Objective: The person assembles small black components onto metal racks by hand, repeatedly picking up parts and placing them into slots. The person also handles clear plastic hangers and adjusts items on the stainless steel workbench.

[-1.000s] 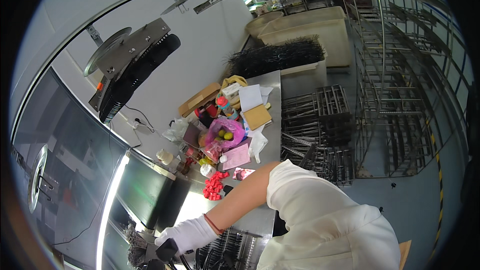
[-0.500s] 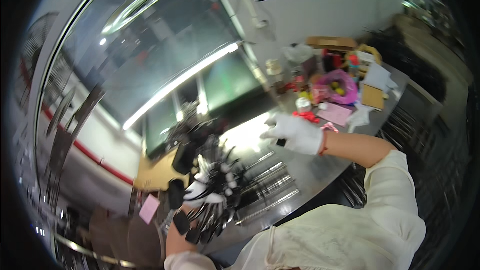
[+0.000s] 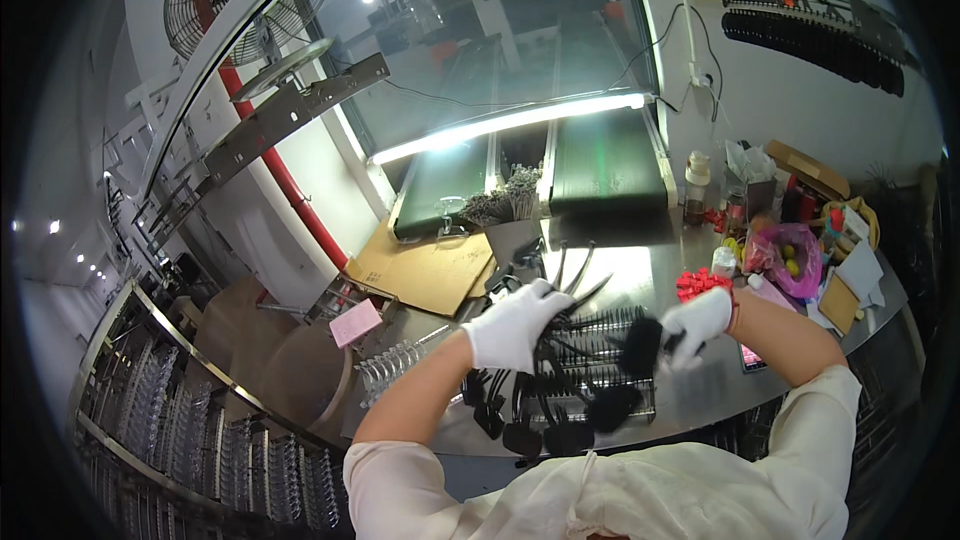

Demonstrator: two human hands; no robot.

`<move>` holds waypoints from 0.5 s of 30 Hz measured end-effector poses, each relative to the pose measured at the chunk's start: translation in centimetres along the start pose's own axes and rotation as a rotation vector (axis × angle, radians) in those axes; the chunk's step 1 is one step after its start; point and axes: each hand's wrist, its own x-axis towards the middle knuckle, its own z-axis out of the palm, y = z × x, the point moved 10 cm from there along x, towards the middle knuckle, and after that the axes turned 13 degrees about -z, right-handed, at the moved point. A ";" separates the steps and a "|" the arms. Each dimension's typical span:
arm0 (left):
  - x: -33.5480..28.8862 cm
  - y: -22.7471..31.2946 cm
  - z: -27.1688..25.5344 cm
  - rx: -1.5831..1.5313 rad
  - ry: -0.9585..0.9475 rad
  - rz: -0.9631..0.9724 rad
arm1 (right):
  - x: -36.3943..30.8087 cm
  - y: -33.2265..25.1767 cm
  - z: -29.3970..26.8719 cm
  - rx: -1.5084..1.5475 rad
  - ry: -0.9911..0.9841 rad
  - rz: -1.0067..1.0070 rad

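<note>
Metal table (image 3: 690, 395) in front of the person, 2 hands over it, both in white gloves. Toothed metal racks (image 3: 622, 318) lie on it between the hands, partly covered by black parts (image 3: 545, 355): thin curved stems, dark blocky ends. Bunch sits under and just right of the left hand; stems poke up past its fingers, several blocks fan out toward the table's near edge. 1 black block (image 3: 640, 345) is at the bunch's right side, just left of the right hand.

Left hand (image 3: 518, 328): fingers curled, gripping the stems. Right hand (image 3: 700, 325): fingers part-curled, pointing down; can't tell if it's pinching anything. Red pieces (image 3: 702, 283) piled just behind it.
</note>
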 end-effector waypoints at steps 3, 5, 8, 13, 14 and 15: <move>-1.3 -5.0 -0.3 -0.654 -0.087 -0.205 | -0.5 1.4 -0.8 -0.205 0.112 0.064; -1.4 -6.5 2.9 -1.240 -0.312 -0.373 | -2.1 -5.3 -5.4 -1.020 0.691 -0.072; -1.2 -4.0 5.6 -1.556 -0.506 -0.284 | -3.8 -16.1 -3.7 -1.626 0.954 -0.477; -1.1 -0.6 10.1 -1.555 -0.740 -0.452 | 0.3 -20.6 -2.4 -1.465 0.827 -0.574; -0.8 0.4 9.8 -1.565 -0.817 -0.392 | 0.4 -18.6 -4.8 -1.253 0.892 -0.342; 0.3 0.2 7.7 -1.416 -0.656 -0.232 | 0.2 -17.5 -5.4 -1.330 0.931 -0.236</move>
